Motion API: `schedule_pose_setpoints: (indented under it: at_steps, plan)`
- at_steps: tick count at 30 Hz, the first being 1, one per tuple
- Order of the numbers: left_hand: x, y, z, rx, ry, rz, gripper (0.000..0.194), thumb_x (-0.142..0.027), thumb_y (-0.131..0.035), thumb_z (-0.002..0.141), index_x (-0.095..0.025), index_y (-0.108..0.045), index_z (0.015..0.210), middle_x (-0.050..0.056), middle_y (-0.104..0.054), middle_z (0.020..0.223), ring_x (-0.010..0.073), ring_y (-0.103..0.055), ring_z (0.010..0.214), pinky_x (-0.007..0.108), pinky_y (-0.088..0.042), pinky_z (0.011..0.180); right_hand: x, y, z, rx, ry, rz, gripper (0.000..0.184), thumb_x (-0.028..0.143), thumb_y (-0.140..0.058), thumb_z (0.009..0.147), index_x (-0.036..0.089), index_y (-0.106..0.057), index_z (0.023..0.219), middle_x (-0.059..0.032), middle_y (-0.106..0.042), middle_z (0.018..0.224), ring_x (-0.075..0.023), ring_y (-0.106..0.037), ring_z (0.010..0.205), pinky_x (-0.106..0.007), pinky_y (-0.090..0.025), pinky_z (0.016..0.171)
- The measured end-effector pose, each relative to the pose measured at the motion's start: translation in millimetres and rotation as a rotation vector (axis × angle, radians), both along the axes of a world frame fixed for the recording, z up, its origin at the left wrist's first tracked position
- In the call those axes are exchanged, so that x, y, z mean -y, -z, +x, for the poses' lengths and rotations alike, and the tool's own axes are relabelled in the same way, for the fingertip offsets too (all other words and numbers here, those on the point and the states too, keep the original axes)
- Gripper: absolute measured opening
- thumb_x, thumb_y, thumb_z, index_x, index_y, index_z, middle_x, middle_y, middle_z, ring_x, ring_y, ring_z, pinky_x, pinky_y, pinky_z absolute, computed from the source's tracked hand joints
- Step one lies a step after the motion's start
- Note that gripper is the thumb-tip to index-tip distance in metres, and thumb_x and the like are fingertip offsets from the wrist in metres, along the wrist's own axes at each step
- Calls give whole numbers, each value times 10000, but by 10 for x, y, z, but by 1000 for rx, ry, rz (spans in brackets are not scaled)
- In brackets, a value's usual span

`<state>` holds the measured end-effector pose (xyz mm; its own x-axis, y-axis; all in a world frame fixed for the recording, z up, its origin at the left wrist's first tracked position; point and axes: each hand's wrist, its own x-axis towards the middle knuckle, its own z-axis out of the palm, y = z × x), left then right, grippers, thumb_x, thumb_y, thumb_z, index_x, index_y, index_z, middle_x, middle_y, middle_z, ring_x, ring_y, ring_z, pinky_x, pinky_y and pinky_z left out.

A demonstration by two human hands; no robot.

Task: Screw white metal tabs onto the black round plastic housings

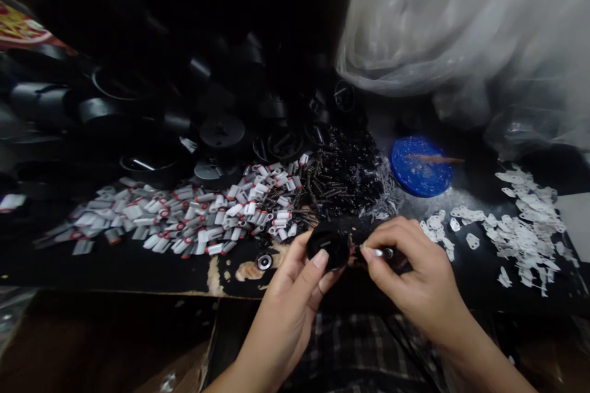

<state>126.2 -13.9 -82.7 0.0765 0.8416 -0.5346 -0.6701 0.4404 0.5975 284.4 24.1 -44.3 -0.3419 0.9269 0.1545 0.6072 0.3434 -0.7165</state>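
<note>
Honestly, left hand [292, 282] clasps a black cup [335, 242], right hand [417, 264] pinches a shiny rod [383, 253] that a looser pinch could drop.

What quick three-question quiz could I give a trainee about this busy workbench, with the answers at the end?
1. Which of the person's own hands holds the dark round part?
2. What is heaped between the red-banded pale tubes and the blue disc?
a) flat white pieces
b) dark springs
c) a clear plastic bag
3. True or false: the brown stick lies across the blue disc, with one end past its rim.

Key: 1. the left hand; 2. b; 3. true.
</note>
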Motion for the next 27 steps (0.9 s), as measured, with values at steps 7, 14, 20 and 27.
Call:
schedule_pose_setpoints:
  at_steps: [7,14,20,27]
  plan:
    - [25,17,6,7,-8,4,233,-282,-602,889,-245,-653,1113,32,-691,1154,180,-630,1080,301,-537,935,-12,37,-4,107,10,-67,92,133,-595,850,221,-616,868,25,-623,826,-130,-522,744,-301,-347,736]
    - [9,-17,4,27,-19,-6,255,-308,-615,879,-272,-645,1130,24,-688,1157,197,-627,1107,310,-519,952,5,5,-29,23,-12,15,111,97,-601,828,208,-589,830,33,-637,787,-123,-548,732,-306,-352,738]
    - [22,10,13,5,105,68,218,-266,-659,853,-306,-650,1067,-18,-703,1112,160,-626,1101,268,-481,973,2,24,-79,143,-48,136,107,97,-604,825,198,-624,852,24,-652,779,-133,-583,735,-345,-310,753]
    - [30,71,3,-130,152,156,198,-260,-638,868,-271,-631,1065,7,-700,1092,171,-627,1091,264,-479,962,-24,10,-80,210,-116,178,90,132,-576,855,182,-612,790,18,-630,730,-136,-563,685,-347,-281,731]
